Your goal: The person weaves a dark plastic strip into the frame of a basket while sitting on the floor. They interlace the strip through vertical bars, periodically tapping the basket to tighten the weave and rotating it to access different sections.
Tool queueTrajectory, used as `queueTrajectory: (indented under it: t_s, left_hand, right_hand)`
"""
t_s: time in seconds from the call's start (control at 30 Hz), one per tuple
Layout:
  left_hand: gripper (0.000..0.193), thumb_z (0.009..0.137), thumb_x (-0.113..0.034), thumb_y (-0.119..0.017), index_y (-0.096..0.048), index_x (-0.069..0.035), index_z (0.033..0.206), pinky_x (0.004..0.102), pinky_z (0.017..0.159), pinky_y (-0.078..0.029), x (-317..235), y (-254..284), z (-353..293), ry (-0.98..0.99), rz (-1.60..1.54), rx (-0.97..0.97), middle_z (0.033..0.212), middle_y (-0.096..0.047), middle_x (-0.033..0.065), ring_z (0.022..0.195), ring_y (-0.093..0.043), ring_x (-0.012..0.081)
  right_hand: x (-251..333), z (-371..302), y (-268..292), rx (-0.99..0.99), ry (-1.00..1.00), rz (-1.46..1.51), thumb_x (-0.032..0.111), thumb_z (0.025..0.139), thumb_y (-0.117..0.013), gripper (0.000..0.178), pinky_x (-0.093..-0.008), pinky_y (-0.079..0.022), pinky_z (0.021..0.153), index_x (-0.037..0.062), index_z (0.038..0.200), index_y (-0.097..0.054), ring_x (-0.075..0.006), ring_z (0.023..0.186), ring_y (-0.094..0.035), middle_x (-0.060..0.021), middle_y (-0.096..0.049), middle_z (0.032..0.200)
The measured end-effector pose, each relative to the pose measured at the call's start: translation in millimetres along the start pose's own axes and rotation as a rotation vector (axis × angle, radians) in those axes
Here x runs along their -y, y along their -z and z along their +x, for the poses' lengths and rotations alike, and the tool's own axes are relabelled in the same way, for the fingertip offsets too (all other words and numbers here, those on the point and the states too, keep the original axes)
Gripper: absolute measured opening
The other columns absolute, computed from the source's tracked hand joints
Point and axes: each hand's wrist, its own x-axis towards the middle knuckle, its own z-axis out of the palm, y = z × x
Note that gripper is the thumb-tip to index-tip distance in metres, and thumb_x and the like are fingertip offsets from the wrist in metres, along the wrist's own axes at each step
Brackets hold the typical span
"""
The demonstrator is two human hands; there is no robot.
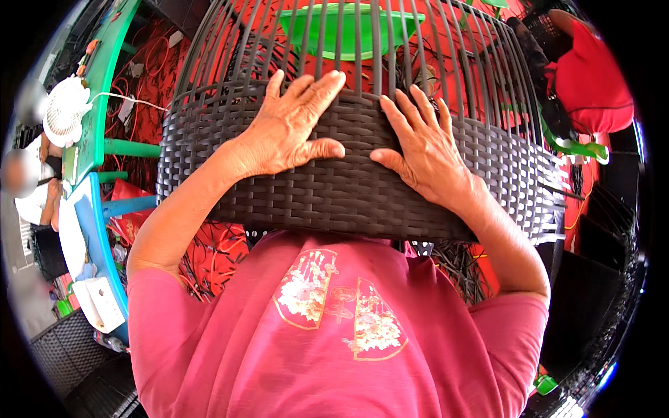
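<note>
In front of my chest lies a dark brown wicker panel (334, 195), its near part tightly woven from flat strips. Bare upright stakes (376, 45) run on from the woven edge toward the far side. My left hand (289, 129) rests on the weave, fingers spread, its tips reaching that edge. My right hand (425, 146) lies on the weave to the right, fingers also apart and pointing away from me. Neither hand grips anything. Loose strip ends (554, 188) stick out at the panel's right side.
A green seat (327, 31) stands beyond the stakes. Along the left are a green table (104, 83) with a white fan (66, 111) and a blue table (104, 244). A person in red (592, 83) is at the far right. Strip scraps litter the red floor (216, 254).
</note>
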Motion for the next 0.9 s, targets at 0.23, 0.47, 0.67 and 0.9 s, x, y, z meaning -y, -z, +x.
queueTrajectory:
  t_s: [0.23, 0.47, 0.67, 0.9]
  left_hand:
    - [0.100, 0.074, -0.074, -0.043, -0.017, -0.008, 0.144, 0.0496, 0.111, -0.004, -9.9, 15.0, -32.1, -0.034, -0.069, 0.043, 0.149, -0.018, 0.0128, 0.137, -0.016, 0.0320]
    - [0.099, 0.072, -0.076, -0.043, -0.022, -0.009, 0.143, 0.0492, 0.110, -0.008, 77.7, 39.0, -75.7, 0.288, 0.099, -0.141, 0.147, -0.022, 0.0158, 0.136, -0.019, 0.0317]
    - [0.084, 0.080, -0.072, -0.034, -0.032, -0.014, 0.140, 0.0514, 0.109, -0.012, 97.6, 26.3, -100.6, 0.333, 0.248, -0.050, 0.145, -0.027, 0.0124, 0.135, -0.020, 0.0338]
    - [0.086, 0.079, -0.074, -0.033, -0.031, -0.014, 0.141, 0.0499, 0.110, -0.010, 73.7, 31.9, -133.5, 0.341, 0.131, 0.027, 0.139, -0.036, 0.0138, 0.129, -0.025, 0.0401]
  right_hand:
    - [9.1, 6.3, 9.6, 0.050, -0.029, -0.040, 0.048, 0.082, -0.055, 0.067, -0.0521, -0.020, 0.105, 0.0056, 0.132, -0.040, -0.0358, 0.127, -0.031, -0.0171, -0.041, 0.131]
    - [39.6, 45.2, 10.4, 0.000, 0.149, 0.110, 0.049, 0.084, -0.054, 0.074, -0.0519, -0.023, 0.104, 0.0015, 0.136, -0.033, -0.0371, 0.130, -0.029, -0.0201, -0.037, 0.136]
    - [71.6, 72.7, -22.4, 0.001, 0.165, 0.065, 0.048, 0.085, -0.053, 0.068, -0.0582, -0.020, 0.102, 0.0041, 0.134, -0.036, -0.0364, 0.128, -0.032, -0.0183, -0.039, 0.135]
    - [76.8, 65.7, -18.7, 0.080, 0.204, 0.034, 0.047, 0.086, -0.051, 0.060, -0.0569, -0.016, 0.104, 0.0091, 0.132, -0.043, -0.0349, 0.126, -0.033, -0.0127, -0.040, 0.136]
